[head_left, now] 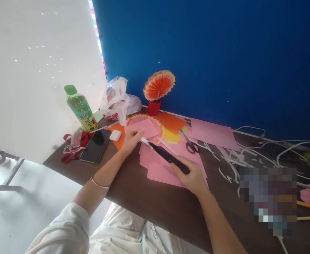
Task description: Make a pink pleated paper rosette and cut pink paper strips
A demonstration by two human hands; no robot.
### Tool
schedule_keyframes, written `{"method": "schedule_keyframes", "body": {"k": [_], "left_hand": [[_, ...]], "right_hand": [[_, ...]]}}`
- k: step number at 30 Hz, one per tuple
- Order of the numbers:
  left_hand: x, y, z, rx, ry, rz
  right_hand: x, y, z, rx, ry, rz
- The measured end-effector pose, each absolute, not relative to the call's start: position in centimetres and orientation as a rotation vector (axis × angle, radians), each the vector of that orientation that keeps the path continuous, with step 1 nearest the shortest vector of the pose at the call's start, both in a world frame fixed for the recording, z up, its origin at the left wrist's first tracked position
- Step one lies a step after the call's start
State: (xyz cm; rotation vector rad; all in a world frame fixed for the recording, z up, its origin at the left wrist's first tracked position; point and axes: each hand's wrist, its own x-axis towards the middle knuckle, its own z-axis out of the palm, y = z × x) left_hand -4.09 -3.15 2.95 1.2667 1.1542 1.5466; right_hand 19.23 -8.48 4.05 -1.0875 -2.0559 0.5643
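Observation:
My left hand (130, 140) is closed, with a thin white strip (145, 141) pinched at its fingertips. The strip's other end meets the front of a long black tool, which looks like a stapler (168, 155). Wrapped around the rear of this stapler is my right hand (190, 174). Just behind my left fingertips lies a pink paper sheet (147, 127), over a pleated pink and orange paper fan (159, 123). Beneath the stapler, several pink sheets (157, 173) overlap on the table. Black-handled scissors (192, 146) rest to the right of them.
On the dark table (149, 201), a green-capped bottle (81, 109), a phone (95, 145), a white case (115, 135) and a plastic bag (118, 98) sit left. A round paper fan (160, 85) stands in a red holder (154, 108) by the blue wall. White strips (231, 169) clutter the right.

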Motion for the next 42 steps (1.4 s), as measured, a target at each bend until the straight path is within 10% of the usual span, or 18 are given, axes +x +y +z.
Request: {"method": "schedule_keyframes", "body": {"k": [42], "left_hand": [[-5.0, -2.8, 2.8, 1.418, 1.312, 1.434]], "right_hand": [[19.0, -8.8, 4.2, -1.060, -2.171, 0.473]]}}
